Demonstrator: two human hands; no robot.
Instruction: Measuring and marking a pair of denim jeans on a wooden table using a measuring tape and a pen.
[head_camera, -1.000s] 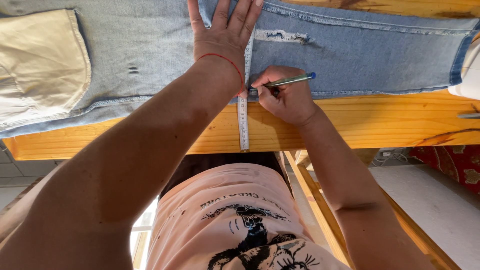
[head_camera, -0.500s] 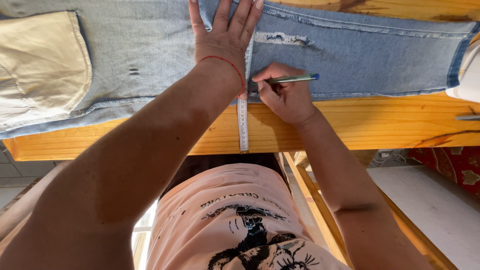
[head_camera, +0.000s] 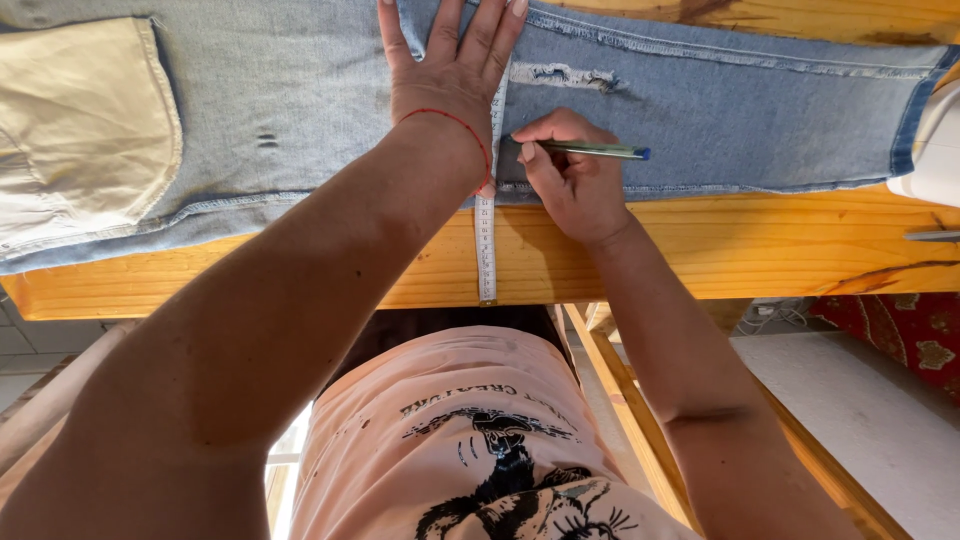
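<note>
Denim jeans (head_camera: 700, 110) lie along the wooden worktop (head_camera: 760, 250)'s near edge; left hand (head_camera: 450, 75) presses flat, fingers spread, on a white measuring tape (head_camera: 486, 250) hanging over that edge, right hand (head_camera: 570, 175) pinching a green pen (head_camera: 595, 151) beside it

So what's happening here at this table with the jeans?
A person has light blue jeans spread flat on a wooden table. Their left hand presses a white tape measure across the denim, its end hanging over the table edge. The right hand holds a green pen with its tip at the tape, on the fabric.
</note>
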